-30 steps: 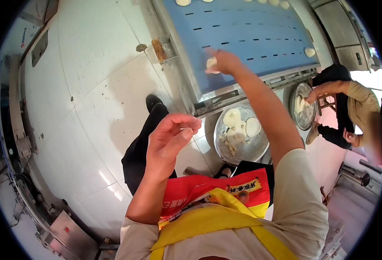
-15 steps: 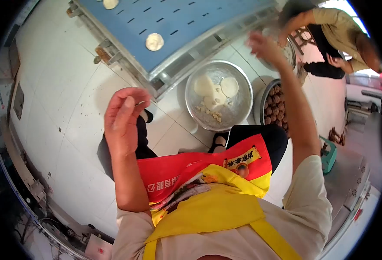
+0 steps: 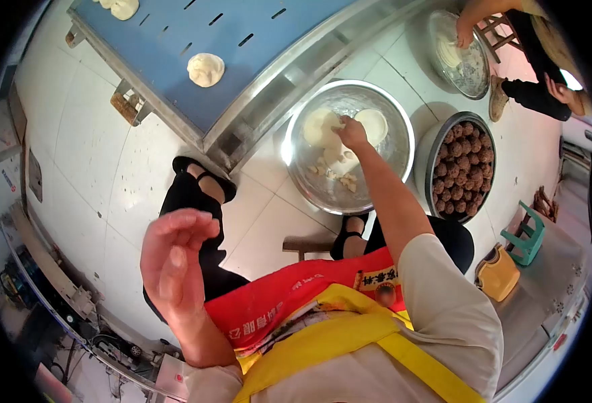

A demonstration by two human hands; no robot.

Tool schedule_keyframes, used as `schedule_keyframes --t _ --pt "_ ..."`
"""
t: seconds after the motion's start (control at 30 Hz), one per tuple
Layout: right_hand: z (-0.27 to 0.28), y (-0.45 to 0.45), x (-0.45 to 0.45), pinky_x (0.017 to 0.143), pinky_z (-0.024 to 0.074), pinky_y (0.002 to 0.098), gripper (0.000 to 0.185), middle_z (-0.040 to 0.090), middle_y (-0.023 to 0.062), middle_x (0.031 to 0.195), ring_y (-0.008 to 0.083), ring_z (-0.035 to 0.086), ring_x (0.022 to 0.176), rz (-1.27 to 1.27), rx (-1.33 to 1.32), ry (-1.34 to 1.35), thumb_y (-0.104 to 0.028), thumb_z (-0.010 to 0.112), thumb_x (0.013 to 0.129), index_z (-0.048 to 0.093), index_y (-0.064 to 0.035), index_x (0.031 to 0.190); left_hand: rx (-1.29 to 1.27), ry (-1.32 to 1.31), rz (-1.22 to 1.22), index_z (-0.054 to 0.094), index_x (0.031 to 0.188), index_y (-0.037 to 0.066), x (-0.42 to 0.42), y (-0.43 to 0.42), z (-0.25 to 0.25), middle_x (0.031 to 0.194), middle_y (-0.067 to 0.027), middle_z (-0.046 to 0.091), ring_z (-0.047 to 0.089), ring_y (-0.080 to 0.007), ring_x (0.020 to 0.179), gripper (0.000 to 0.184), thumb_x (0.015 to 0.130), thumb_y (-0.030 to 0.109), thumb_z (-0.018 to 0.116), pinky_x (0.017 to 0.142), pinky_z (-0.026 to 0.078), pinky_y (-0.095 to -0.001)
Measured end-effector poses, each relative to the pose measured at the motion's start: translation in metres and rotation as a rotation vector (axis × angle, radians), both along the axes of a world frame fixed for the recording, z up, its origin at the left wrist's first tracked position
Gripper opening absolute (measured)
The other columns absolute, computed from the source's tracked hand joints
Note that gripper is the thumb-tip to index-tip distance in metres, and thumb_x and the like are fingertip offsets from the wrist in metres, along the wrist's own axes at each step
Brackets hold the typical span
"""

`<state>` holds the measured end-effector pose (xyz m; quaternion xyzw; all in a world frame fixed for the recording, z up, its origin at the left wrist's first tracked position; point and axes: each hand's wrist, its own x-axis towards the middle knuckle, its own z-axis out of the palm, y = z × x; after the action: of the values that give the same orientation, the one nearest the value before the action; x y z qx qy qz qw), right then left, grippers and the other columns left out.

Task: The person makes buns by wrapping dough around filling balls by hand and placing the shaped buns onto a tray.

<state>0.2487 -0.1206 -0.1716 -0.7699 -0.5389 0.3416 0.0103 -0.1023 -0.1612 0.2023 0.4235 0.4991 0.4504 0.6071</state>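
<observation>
My right hand (image 3: 354, 132) reaches down into a wide metal basin (image 3: 403, 111). Its fingers pinch the edge of a flat, round dough wrapper (image 3: 321, 127). Another round dough wrapper (image 3: 371, 125) lies to the right, and small dough pieces (image 3: 348, 181) sit lower in the basin. My left hand (image 3: 176, 263) is raised over my thigh, palm up, with slightly curled fingers and nothing in it. Above it on the blue board (image 3: 148, 60) rests a pleated, filled bun (image 3: 206, 70); more buns (image 3: 122, 8) are cut off at the top edge.
Right of the basin stands a deep metal pot (image 3: 432, 158) full of brown meatballs (image 3: 462, 168). Beyond it, a co-worker's hand (image 3: 464, 33) reaches into another metal bowl (image 3: 482, 80) with dough wrappers. A green stool (image 3: 527, 238) and a yellow container (image 3: 499, 275) stand at the right.
My right hand has come from the upper right down into the basin, onto the dough wrappers. My left hand stays raised and empty. The view has shifted, showing more of the meatball pot.
</observation>
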Motion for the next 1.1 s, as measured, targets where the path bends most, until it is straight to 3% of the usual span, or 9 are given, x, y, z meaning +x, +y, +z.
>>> schedule_keyframes --t 0.17,0.27,0.37,0.47,0.6,0.73,0.83,0.97,1.1 --pt "-0.023 0.022 -0.028 0.086 0.049 0.0412 0.046 0.066 0.0182 0.105 0.031 0.062 0.103 -0.114 -0.055 -0.38 -0.037 0.068 0.08 0.059 -0.0059 0.113 -0.031 0.005 -0.002 0.05 0.112 -0.006 0.001 0.004 -0.008 0.107 -0.0201 0.057 0.061 -0.0265 0.095 0.042 0.092 0.031 0.056 0.084 0.05 -0.0389" --pt "-0.012 0.037 -0.031 0.087 0.0483 0.0408 0.042 0.064 0.0152 0.111 0.0286 0.06 0.106 -0.33 -0.265 -0.27 -0.038 0.069 0.079 0.062 -0.0085 0.108 -0.066 -0.045 0.044 0.052 0.11 -0.009 0.001 0.005 -0.01 0.107 -0.0229 0.057 0.063 -0.0291 0.095 0.041 0.089 0.025 0.062 0.085 0.052 -0.0387" --pt "-0.024 0.03 -0.02 0.086 0.0478 0.0407 0.037 0.064 0.0162 0.108 0.0296 0.06 0.103 -0.208 -0.181 -0.039 -0.034 0.071 0.077 0.064 -0.0067 0.101 -0.075 -0.034 0.035 0.052 0.109 -0.009 0.004 0.006 -0.008 0.107 -0.0224 0.057 0.063 -0.0287 0.094 0.04 0.088 0.024 0.061 0.085 0.052 -0.0381" --pt "-0.015 0.005 -0.015 0.082 0.0496 0.0418 0.031 0.066 0.0174 0.096 0.0312 0.063 0.093 0.005 0.35 0.133 -0.027 0.071 0.076 0.064 -0.0028 0.094 -0.078 -0.047 0.011 0.053 0.109 -0.009 0.004 0.007 -0.004 0.108 -0.0214 0.058 0.063 -0.028 0.095 0.038 0.088 0.022 0.06 0.086 0.051 -0.0372" --pt "0.03 -0.016 0.002 0.063 0.0543 0.0367 0.026 0.065 0.0168 0.081 0.0298 0.065 0.073 -0.412 0.095 0.223 -0.017 0.069 0.077 0.059 0.0027 0.091 -0.061 -0.024 -0.043 0.052 0.111 -0.006 0.011 0.003 0.0 0.107 -0.0183 0.059 0.061 -0.0248 0.094 0.037 0.093 0.026 0.055 0.087 0.048 -0.0356" --pt "0.067 -0.024 0.021 0.058 0.053 0.0361 0.021 0.061 0.0157 0.075 0.0233 0.063 0.064 -0.43 0.139 0.421 -0.014 0.067 0.08 0.056 0.003 0.088 -0.091 -0.002 -0.046 0.056 0.11 -0.003 0.016 0.0 -0.003 0.102 -0.0133 0.063 0.062 -0.0195 0.092 0.029 0.09 0.018 0.057 0.084 0.048 -0.0299" --pt "0.117 -0.031 0.028 0.068 0.0496 0.0399 0.023 0.064 0.0179 0.082 0.0313 0.065 0.078 -0.249 0.175 0.281 -0.015 0.068 0.08 0.058 0.001 0.094 -0.117 0.092 -0.043 0.058 0.11 -0.001 0.023 0.004 -0.017 0.104 -0.0121 0.063 0.061 -0.0197 0.094 0.027 0.091 0.018 0.057 0.086 0.048 -0.0315" --pt "0.217 -0.058 0.005 0.072 0.0481 0.0406 0.02 0.064 0.0163 0.088 0.034 0.063 0.083 0.025 0.372 0.116 -0.007 0.064 0.079 0.058 -0.0021 0.097 -0.411 -0.243 -0.026 0.045 0.128 -0.001 0.057 -0.004 -0.084 0.122 -0.0179 0.055 0.055 -0.0291 0.111 0.05 0.096 0.038 0.05 0.094 0.046 -0.0402" --pt "0.283 -0.109 -0.031 0.079 0.0499 0.0395 0.022 0.063 0.0141 0.104 0.0347 0.061 0.092 0.199 0.828 0.147 -0.003 0.064 0.078 0.058 -0.0041 0.099 -0.965 -0.586 -0.042 0.036 0.138 0.001 0.141 -0.018 -0.074 0.133 -0.0193 0.048 0.047 -0.0333 0.121 0.077 0.091 0.062 0.043 0.104 0.036 -0.0491"
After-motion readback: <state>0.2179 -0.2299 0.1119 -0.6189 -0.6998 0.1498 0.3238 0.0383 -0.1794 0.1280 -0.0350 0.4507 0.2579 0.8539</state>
